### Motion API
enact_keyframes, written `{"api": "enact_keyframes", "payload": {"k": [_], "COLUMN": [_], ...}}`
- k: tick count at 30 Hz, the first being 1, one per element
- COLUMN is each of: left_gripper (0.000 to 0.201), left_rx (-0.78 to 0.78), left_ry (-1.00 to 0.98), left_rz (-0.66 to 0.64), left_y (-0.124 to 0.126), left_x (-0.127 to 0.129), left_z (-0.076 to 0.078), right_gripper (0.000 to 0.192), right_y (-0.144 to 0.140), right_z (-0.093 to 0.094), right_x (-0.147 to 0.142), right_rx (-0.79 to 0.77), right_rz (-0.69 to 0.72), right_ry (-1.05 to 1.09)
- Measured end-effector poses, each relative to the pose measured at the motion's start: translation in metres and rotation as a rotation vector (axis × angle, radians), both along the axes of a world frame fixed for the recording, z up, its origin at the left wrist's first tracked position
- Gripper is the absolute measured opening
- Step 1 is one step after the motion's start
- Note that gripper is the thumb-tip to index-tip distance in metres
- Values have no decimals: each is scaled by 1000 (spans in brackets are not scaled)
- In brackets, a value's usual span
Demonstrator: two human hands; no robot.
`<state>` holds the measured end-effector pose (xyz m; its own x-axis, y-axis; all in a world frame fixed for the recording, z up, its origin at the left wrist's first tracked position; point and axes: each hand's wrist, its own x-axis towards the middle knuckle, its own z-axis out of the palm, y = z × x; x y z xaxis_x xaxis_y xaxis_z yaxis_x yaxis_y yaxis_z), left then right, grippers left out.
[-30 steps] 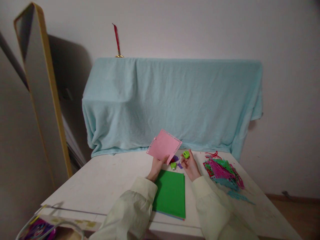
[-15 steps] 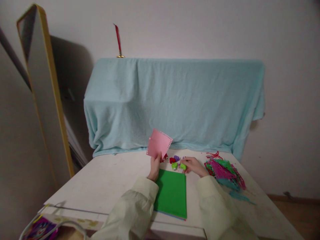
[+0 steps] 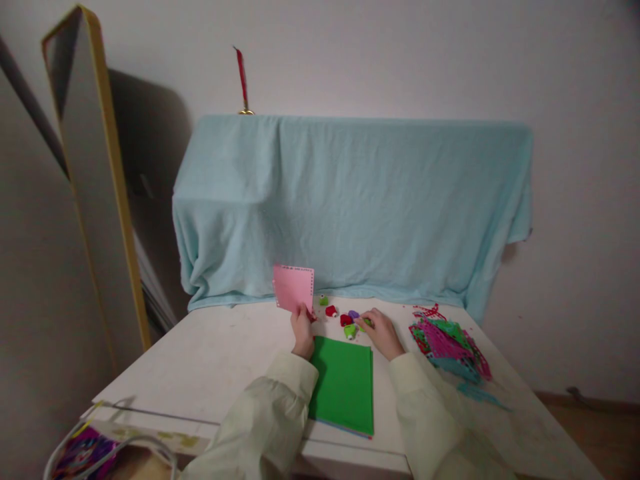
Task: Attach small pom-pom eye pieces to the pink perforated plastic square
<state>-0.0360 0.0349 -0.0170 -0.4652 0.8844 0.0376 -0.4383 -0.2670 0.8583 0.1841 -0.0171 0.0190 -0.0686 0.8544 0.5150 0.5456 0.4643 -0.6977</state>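
My left hand (image 3: 303, 332) is closed on the lower edge of a square of pink paper (image 3: 294, 288), which has rows of small punched holes along its edges. My right hand (image 3: 383, 333) has its fingers closed around a small green craft punch (image 3: 367, 324), mostly covered by them. Between the hands lie other small punches: a green one (image 3: 349, 331), a red one (image 3: 345, 321), a purple one (image 3: 353, 315), another red one (image 3: 331, 311) and a green one farther back (image 3: 323, 301). A stack of paper with a green sheet (image 3: 343, 387) on top lies below the hands.
A heap of punched paper strips (image 3: 447, 343) in pink, green, red and blue lies on the right of the white table (image 3: 200, 360). A light blue cloth (image 3: 350, 207) hangs behind it. A gold-framed mirror (image 3: 107, 180) leans at the left.
My left hand has moved the pink paper left and turned it, uncovering punches behind it. My right hand has shifted slightly, its fingers now covering more of the green punch.
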Motion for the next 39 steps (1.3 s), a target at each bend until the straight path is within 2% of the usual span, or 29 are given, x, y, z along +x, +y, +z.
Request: {"api": "enact_keyframes", "payload": {"k": [4,8,16,22,28,32,35,39], "left_gripper": [34,38,39,44,46,46,47,47], "left_rx": [28,48,72,146,75,34,41,75], "left_ry": [-49,-47,18,119,123,114,164,242], "left_rz": [56,32,-64,-148,-260,-230,-164,-161], "left_y": [-2,-6,-9,-14,-16,-20,-24,-26], "left_x": [-7,-9,0,6,12,14,14,13], "left_z": [11,18,13,16,22,26,29,31], "right_gripper": [17,14,16,16,16,20,28,44], "right_y": [0,0,-2,1,1,6,15,31], "right_z": [-5,-5,-1,-5,-6,-1,10,24], "right_x": [-9,-13,-13,-14,-14,-14,-21,-43], "right_rx": [20,52,84,63,65,64,66,80], "right_rz": [22,55,29,45,13,-21,-2,150], "right_ry": [-107,-110,17,21,88,115,28,-219]}}
